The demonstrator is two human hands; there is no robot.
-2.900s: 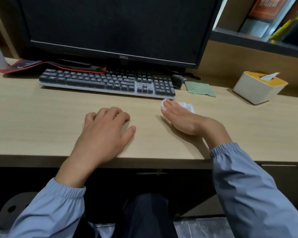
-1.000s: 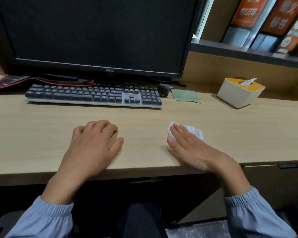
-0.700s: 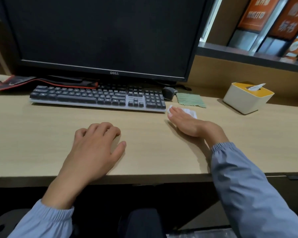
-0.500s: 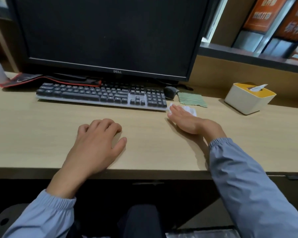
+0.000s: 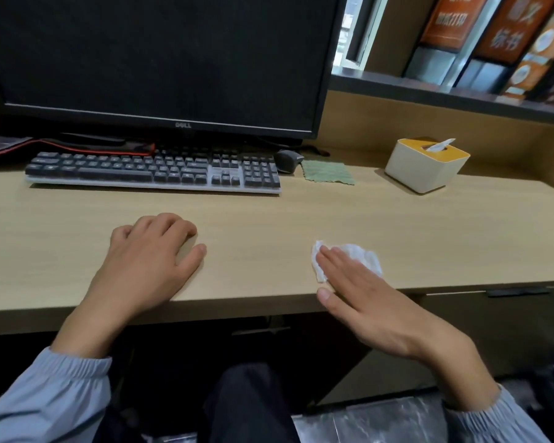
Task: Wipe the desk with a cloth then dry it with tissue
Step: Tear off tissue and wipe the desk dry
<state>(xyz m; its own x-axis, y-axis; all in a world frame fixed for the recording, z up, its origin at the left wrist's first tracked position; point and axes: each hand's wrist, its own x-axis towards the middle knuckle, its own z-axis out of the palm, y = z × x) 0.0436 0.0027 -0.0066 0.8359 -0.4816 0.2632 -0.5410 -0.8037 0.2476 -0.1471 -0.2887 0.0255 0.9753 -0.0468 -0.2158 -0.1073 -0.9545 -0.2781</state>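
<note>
right hand (image 5: 362, 292) flat, fingers straight, pressing tissue (image 5: 362, 255) on desk (image 5: 269, 225) | left hand (image 5: 147, 263) loosely curled, resting

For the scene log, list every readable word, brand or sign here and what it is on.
"DELL": lower bezel of the monitor.
Chinese characters on the orange signs on the shelf: too blurred to read surely.
Key legends on the keyboard: too small to read.

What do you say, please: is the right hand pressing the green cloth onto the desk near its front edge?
Not quite: the head view shows the right hand pressing the white tissue onto the desk near its front edge; the green cloth lies by the keyboard.
</note>
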